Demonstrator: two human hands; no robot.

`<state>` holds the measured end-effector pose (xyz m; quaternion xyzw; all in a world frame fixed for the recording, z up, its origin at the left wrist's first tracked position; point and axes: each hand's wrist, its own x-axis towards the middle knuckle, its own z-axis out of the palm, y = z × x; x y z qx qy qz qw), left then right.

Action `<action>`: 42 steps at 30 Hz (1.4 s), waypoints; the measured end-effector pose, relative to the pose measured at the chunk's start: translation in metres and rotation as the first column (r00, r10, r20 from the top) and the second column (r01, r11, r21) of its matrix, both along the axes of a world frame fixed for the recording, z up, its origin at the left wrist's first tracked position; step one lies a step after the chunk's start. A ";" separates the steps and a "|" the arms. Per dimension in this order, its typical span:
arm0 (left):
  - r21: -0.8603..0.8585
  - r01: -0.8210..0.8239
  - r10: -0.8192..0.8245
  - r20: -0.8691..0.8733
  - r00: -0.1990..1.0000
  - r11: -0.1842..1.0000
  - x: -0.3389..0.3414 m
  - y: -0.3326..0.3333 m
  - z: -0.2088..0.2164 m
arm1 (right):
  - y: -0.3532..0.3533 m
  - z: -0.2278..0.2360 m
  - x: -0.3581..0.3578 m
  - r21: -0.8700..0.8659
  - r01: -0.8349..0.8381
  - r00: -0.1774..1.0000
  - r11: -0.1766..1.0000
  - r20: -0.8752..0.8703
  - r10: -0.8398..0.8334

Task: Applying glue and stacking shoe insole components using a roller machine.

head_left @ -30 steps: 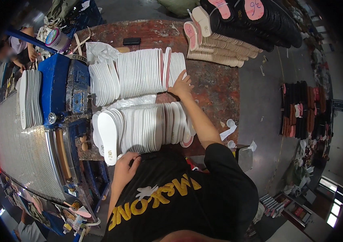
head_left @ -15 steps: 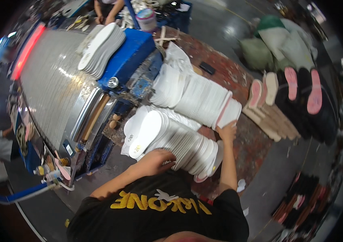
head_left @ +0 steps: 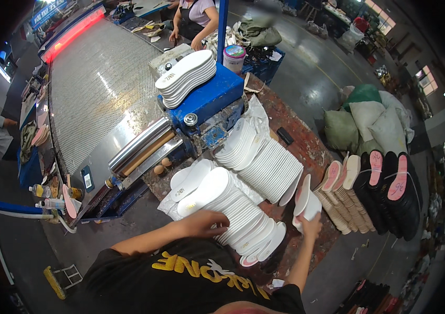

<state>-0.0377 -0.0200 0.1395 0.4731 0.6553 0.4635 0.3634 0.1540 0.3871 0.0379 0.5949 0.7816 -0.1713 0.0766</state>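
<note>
In my right hand (head_left: 312, 225), a few white insoles (head_left: 306, 203), one pinkish, are gripped at their near end and stand apart from the rows. My left hand (head_left: 205, 224) has its fingers loosely bent and apart beside the near row of white insoles (head_left: 243, 222); nothing shows in it. That row leans across the table, with pale pink pieces at its right end. A second row of white insoles (head_left: 269, 167) lies just beyond it. Both rows have plastic sheeting under or around them.
A blue machine (head_left: 227, 86) with a mesh conveyor (head_left: 102, 78) stands at left, topped by stacked white insoles (head_left: 188, 76). Beige insole stacks (head_left: 340, 201) and black stacks (head_left: 390, 209) are at right. A dark block (head_left: 285, 136) lies on the worn table (head_left: 306, 141). Another person (head_left: 196, 21) works beyond.
My right hand has drawn a few insoles off the right end of the far row and moved right with them. My left hand stays by the near row. The view has shifted.
</note>
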 end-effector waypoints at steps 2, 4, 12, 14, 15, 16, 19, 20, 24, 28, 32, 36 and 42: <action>0.029 -0.019 0.022 -0.086 0.996 0.999 -0.004 -0.015 0.002 | -0.008 0.027 0.042 -0.271 0.011 0.777 0.962 -0.604 -0.179; 0.038 -0.075 0.075 0.020 0.997 0.996 -0.009 -0.022 0.005 | -0.025 0.058 0.092 -0.573 0.011 0.529 0.819 -0.692 -0.491; 0.506 0.012 0.025 -0.066 0.998 0.862 -0.021 0.064 0.058 | -0.198 0.074 0.121 -0.750 -0.558 0.185 0.356 -0.530 -0.828; 0.440 0.162 -0.238 0.123 0.963 0.883 -0.021 0.054 0.071 | -0.229 0.082 0.109 -0.728 -0.604 0.258 0.325 -0.564 -0.784; 0.401 0.177 -0.211 0.042 0.977 0.899 -0.022 0.049 0.075 | -0.240 0.087 0.103 -0.721 -0.616 0.296 0.318 -0.585 -0.755; 0.375 0.171 -0.165 -0.050 0.985 0.911 -0.023 0.040 0.078 | -0.244 0.093 0.096 -0.714 -0.631 0.338 0.302 -0.604 -0.722; 0.343 0.116 -0.106 -0.047 0.993 0.932 -0.019 0.027 0.080 | -0.248 0.111 0.084 -0.710 -0.653 0.454 0.264 -0.645 -0.615; 0.285 0.140 -0.133 -0.043 0.990 0.948 -0.019 0.021 0.081 | -0.245 0.115 0.079 -0.705 -0.666 0.494 0.242 -0.661 -0.565; 0.307 0.106 -0.064 -0.144 0.988 0.946 -0.012 0.007 0.095 | -0.240 0.125 0.062 -0.702 -0.689 0.591 0.178 -0.687 -0.422; 0.208 0.073 -0.010 -0.289 0.957 0.975 -0.005 -0.007 0.134 | -0.244 0.129 0.045 -0.688 -0.708 0.609 0.161 -0.709 -0.356; 0.222 -0.051 0.135 -0.380 0.915 0.974 0.017 -0.017 0.174 | -0.254 0.131 0.024 -0.669 -0.733 0.612 0.125 -0.728 -0.309; 0.137 -0.079 0.135 -0.467 0.874 0.987 0.027 -0.022 0.192 | -0.263 0.130 0.013 -0.653 -0.750 0.612 0.102 -0.744 -0.268; 0.334 -0.039 0.208 -0.487 0.848 0.942 0.049 -0.019 0.201 | -0.269 0.130 0.027 -0.649 -0.748 0.602 0.139 -0.752 -0.268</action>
